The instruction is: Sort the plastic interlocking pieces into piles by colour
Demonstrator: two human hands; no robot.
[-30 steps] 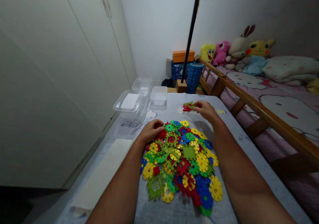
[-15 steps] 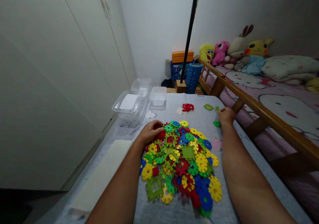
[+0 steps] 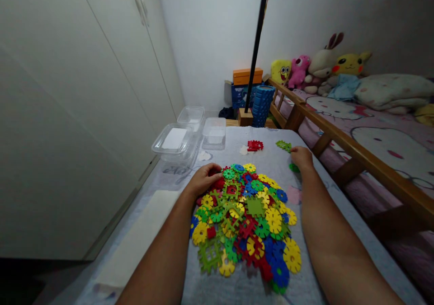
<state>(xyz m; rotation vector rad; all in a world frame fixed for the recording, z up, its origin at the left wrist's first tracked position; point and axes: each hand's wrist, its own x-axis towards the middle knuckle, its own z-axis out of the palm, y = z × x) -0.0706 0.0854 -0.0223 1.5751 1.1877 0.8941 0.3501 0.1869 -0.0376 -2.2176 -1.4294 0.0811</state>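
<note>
A mixed pile of plastic building pieces (image 3: 255,207) lies in front of me, with yellow, blue and green notched discs and red and light green square pieces. My left hand (image 3: 205,178) rests at the pile's far left edge, beside a red piece (image 3: 219,184). Its thumb and fingers are a little apart, with nothing visible in them. Beyond the pile on the right, my right hand (image 3: 301,157) pinches at the right end of a light green piece (image 3: 283,145); its fingers partly hide the contact. A green disc (image 3: 294,167) lies just under that hand.
A red piece (image 3: 255,145) sits apart on the cloth-covered table (image 3: 233,158). Clear plastic boxes (image 3: 214,131) stand at the back left, one with a lid (image 3: 172,138). A wooden bed rail (image 3: 342,153) runs along the right. A black pole (image 3: 257,47) rises behind.
My right hand has shifted left, bringing the small light green piece in its fingers up to the light green piece lying there. The left hand stays at the pile.
</note>
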